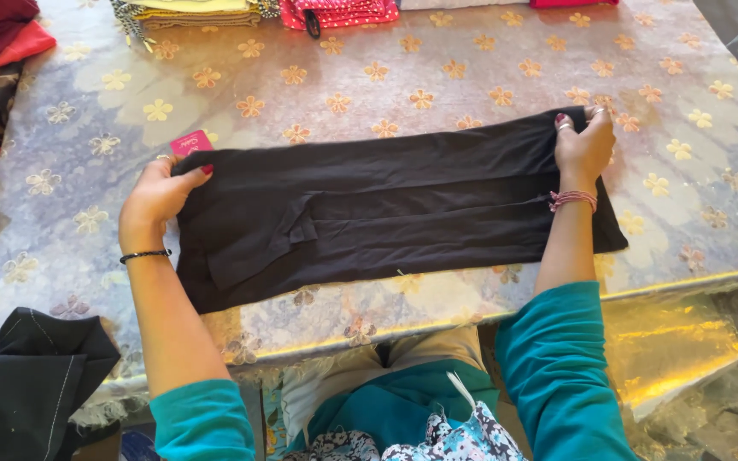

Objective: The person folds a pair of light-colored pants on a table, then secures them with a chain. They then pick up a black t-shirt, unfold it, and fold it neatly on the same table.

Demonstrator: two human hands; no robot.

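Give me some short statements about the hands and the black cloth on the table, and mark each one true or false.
1. Both hands grip the black garment. True.
2. The left hand holds its right end. False: it holds the left end; the right hand holds the right end.
3. A pink tag lies near the left hand. True.
4. The table cover is plain white. False: it has a flower pattern.

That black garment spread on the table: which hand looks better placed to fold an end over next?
Probably the left hand: it grips the black garment at its end edge, fingers curled over the cloth. The right hand rests on the far top corner, seemingly pinning it to the flowered table.
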